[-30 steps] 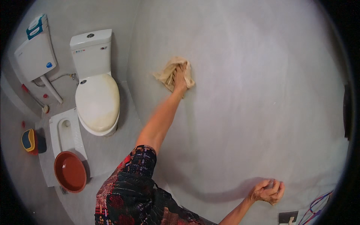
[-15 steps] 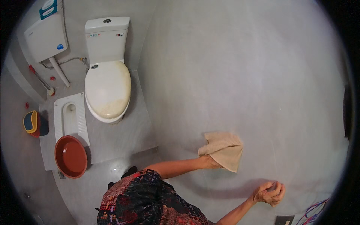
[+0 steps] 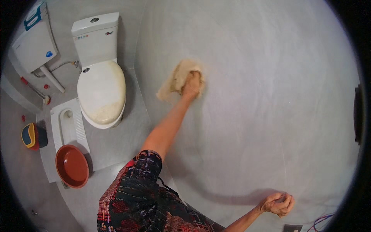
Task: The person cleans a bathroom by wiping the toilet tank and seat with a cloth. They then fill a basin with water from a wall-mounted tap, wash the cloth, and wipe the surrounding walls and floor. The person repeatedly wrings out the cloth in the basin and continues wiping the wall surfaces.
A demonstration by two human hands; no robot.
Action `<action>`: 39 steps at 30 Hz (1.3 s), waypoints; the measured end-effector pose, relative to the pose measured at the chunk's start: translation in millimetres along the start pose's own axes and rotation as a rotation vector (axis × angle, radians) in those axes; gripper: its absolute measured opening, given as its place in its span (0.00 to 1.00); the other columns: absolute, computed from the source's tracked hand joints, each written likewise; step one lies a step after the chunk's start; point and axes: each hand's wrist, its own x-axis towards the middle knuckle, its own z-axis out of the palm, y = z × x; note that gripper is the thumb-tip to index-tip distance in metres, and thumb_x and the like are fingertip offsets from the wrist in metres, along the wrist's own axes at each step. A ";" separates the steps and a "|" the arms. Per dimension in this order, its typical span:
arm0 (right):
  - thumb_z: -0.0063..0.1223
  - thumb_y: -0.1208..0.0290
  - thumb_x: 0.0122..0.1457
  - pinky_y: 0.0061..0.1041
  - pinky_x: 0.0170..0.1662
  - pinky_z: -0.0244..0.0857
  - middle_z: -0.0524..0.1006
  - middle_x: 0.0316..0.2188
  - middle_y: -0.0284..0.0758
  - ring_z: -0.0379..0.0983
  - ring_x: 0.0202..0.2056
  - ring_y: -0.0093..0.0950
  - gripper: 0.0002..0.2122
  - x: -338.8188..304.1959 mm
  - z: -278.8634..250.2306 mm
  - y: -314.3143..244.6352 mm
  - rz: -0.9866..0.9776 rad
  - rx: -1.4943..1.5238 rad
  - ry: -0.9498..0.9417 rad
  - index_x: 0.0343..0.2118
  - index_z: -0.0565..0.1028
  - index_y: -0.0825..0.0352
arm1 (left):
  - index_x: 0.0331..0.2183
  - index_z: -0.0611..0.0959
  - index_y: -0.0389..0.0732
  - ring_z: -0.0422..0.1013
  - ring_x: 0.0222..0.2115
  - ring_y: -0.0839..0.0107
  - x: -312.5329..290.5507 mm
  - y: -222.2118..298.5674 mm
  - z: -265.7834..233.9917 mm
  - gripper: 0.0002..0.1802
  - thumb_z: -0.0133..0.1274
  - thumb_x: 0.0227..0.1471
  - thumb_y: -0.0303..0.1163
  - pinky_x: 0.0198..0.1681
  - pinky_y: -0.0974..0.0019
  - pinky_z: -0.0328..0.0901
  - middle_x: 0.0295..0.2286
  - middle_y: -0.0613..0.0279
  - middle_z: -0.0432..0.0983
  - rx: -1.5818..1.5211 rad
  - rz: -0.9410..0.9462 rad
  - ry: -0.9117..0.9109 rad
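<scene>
My left hand (image 3: pixel 192 86) is pressed against the grey wall (image 3: pixel 247 116) with a beige cloth (image 3: pixel 180 75) bunched under its fingers. One corner of the cloth trails off to the left, and its edges are smeared by motion. Lower down at the right, my right hand (image 3: pixel 277 204) rests against the same wall. Its fingers are curled in loosely, and I make out nothing in them.
A white toilet (image 3: pixel 101 92) with a stained lid stands at left, beside a squat pan (image 3: pixel 69 123). A brown basin (image 3: pixel 72 166) overlaps the pan's near end. Further left are a small bin (image 3: pixel 30 135) and a toilet brush (image 3: pixel 36 90). Cables (image 3: pixel 321 220) hang at lower right.
My left hand has swept up and to the left along the wall with the cloth, and the arm is stretched further out. My right hand stays in about the same place.
</scene>
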 end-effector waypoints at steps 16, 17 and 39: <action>0.48 0.68 0.45 0.31 0.41 0.48 0.69 0.36 0.23 0.63 0.40 0.26 0.09 -0.2 0.6 -1.3 0.060 0.014 -0.011 0.32 0.71 0.55 | 0.41 0.73 0.40 0.60 0.41 0.48 -155.5 112.3 96.0 0.19 0.46 0.45 0.37 0.50 0.42 0.45 0.40 0.48 0.67 0.019 0.536 0.171; 0.48 0.69 0.45 0.31 0.41 0.48 0.69 0.36 0.23 0.63 0.39 0.27 0.09 1.3 0.2 -4.5 0.068 0.044 -0.013 0.32 0.71 0.55 | 0.41 0.74 0.41 0.61 0.41 0.48 -180.6 123.1 98.3 0.19 0.48 0.44 0.38 0.50 0.43 0.47 0.38 0.50 0.69 0.016 0.677 0.210; 0.44 0.70 0.50 0.29 0.39 0.43 0.71 0.29 0.23 0.64 0.35 0.26 0.04 0.5 1.7 -2.9 0.019 0.272 -0.021 0.30 0.69 0.56 | 0.47 0.70 0.44 0.60 0.47 0.54 -120.8 244.9 35.6 0.31 0.50 0.41 0.50 0.49 0.51 0.54 0.46 0.53 0.64 -0.115 1.154 0.503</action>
